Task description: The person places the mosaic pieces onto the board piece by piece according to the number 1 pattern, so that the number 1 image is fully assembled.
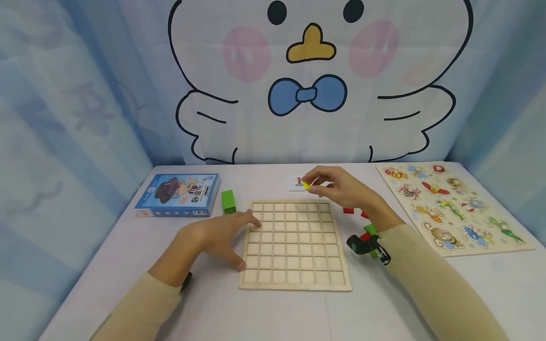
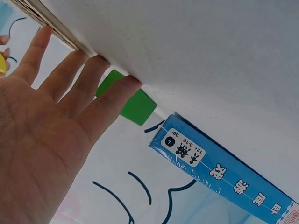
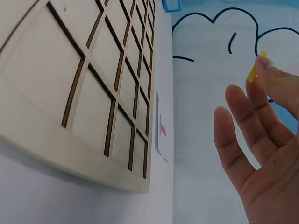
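Note:
A light wooden grid board (image 1: 296, 244) with square cells lies flat in the middle of the table. My left hand (image 1: 219, 234) spreads along its left side, one fingertip over the upper left edge and the thumb by the lower left edge. Above the far edge of the board, my right hand (image 1: 341, 188) pinches a small yellow piece (image 3: 256, 68) between thumb and index finger. Just behind that piece, partly covered by it, lies a small white card (image 1: 294, 183) printed with a grid and coloured marks.
A green block (image 1: 228, 202) stands beyond my left hand, beside a blue game box (image 1: 177, 195). Red pieces (image 1: 348, 210) and green pieces (image 1: 370, 229) lie right of the board, partly hidden by my right arm. A wooden insect puzzle board (image 1: 454, 208) fills the right side.

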